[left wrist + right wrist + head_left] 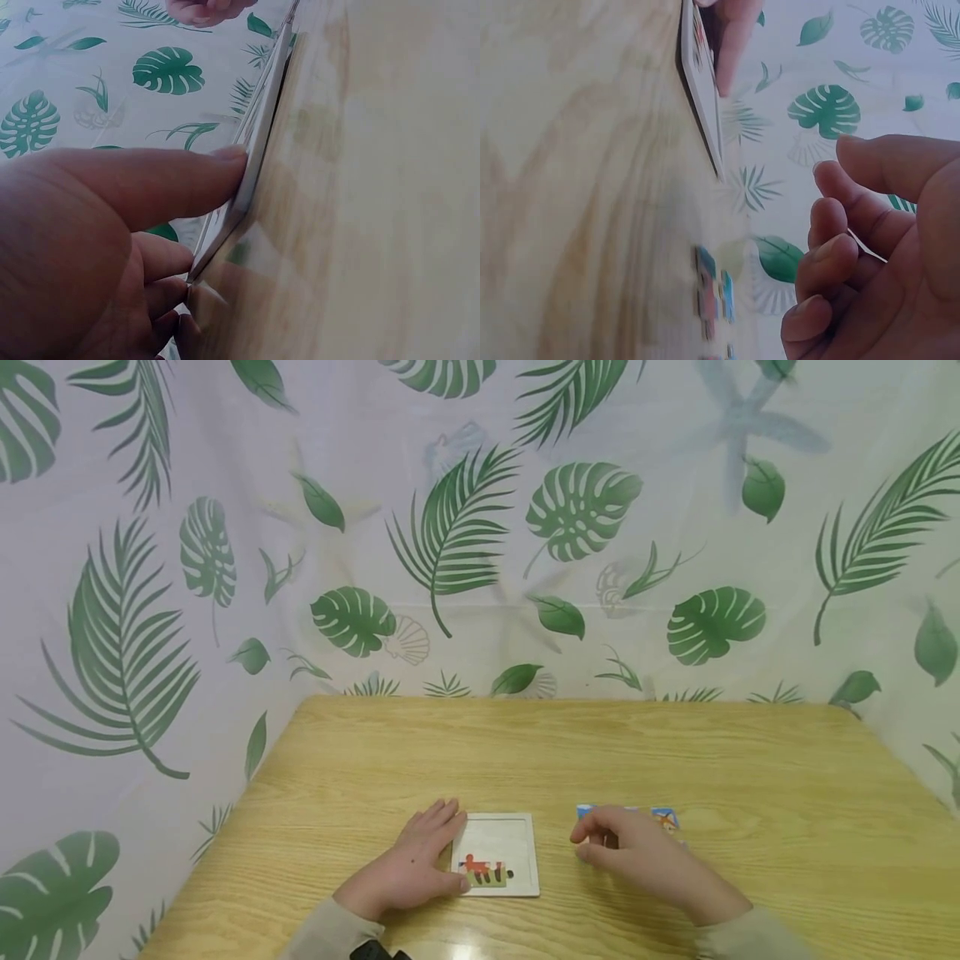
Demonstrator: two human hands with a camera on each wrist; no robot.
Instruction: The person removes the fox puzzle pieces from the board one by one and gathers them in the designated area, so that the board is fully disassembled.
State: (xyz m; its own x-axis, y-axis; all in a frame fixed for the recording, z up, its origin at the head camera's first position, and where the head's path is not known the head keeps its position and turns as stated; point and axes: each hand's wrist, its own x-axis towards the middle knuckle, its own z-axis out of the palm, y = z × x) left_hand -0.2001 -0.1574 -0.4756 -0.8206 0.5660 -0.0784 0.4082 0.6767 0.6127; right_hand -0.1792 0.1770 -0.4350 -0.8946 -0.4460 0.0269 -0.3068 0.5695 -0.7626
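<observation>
A white puzzle tray (495, 835) with a raised rim lies flat on the table. Joined puzzle pieces (487, 873) in red and striped green sit in its near left part. My left hand (420, 864) rests along the tray's left side, fingers fairly straight and thumb touching its near left corner. In the left wrist view the thumb presses on the rim (255, 142). To the right, my right hand (626, 843) hovers by loose puzzle pieces (666, 816), which it partly hides. Its fingers are loosely bent, with nothing visible between thumb and fingertips.
The wood-grain table (360, 760) reaches back to a white curtain (480, 568) printed with green leaves. In the right wrist view several blue and red puzzle pieces (706, 281) lie below the hand. A small black object (371, 950) shows at the bottom edge.
</observation>
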